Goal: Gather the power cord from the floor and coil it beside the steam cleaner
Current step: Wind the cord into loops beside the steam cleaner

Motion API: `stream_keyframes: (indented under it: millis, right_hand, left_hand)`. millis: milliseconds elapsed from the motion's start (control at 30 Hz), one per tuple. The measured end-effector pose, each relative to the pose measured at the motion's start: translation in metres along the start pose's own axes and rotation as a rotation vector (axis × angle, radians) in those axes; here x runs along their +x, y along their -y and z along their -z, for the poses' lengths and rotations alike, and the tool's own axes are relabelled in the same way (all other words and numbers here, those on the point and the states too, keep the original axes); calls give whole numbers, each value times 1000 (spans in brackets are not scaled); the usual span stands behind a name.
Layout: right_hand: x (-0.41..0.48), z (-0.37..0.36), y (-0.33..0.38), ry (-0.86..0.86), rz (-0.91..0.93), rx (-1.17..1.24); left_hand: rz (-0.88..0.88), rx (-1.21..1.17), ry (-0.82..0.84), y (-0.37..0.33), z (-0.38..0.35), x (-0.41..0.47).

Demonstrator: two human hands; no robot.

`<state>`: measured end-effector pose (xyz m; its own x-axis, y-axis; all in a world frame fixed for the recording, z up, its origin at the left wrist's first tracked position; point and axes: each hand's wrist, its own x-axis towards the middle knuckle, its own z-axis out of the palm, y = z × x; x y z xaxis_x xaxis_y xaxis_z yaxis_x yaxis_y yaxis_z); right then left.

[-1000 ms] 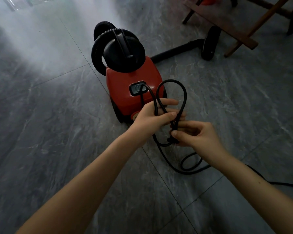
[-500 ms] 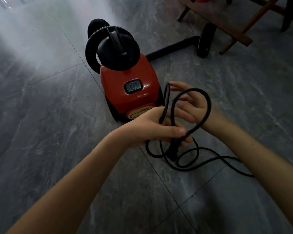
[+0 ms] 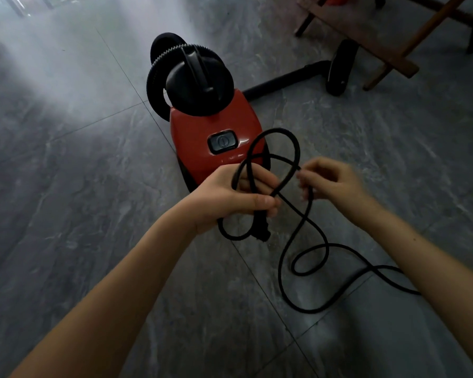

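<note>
gripping a small bundle of loops, the left hand [image 3: 230, 199] is closed around the thin black rubbery power cord [image 3: 306, 222] just in front of the red steam cleaner with black ribbed hose and round black handle [image 3: 210, 126], at about six o'clock from its power button. one loop stands up above the fist toward twelve o'clock, another hangs below it with what looks like the plug dangling. to the right, the right hand [image 3: 333, 181] is motion-blurred; its fingers curl about the cord's running length, but whether they pinch it or only guide it i cannot tell. from there the cord snakes down toward five o'clock in loose curls on the grey marbled tile floor [image 3: 79, 214] and slips behind the right forearm, so its far end is hidden. it looks light, limp and fairly grippy, likely to spring and twist; best taken along the free run close to the bundle.
</note>
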<state>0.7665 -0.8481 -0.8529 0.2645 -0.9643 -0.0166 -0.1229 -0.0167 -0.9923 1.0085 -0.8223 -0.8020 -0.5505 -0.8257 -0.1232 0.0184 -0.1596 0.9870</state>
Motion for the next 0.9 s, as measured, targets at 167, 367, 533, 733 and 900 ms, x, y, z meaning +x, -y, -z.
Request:
stream_keyframes:
  millis: [167,367,533,733,900]
  right_hand:
    - [-25,2,-10,166,-172,-31]
    - [-21,-2,12,-64,-97,223]
    - [-19,-11,27,-41,16,309]
    - [-22,-28,30,-146,7,305]
    - [-26,-46,30,-157,9,466]
  left_hand:
    - [8,-70,-61,9,-5,2]
    - [-9,4,-76,21,-12,10]
    - [-35,-110,-202,22,-11,16]
    - [-52,-245,-284,22,-15,21]
    - [-55,-240,-293,25,-18,26]
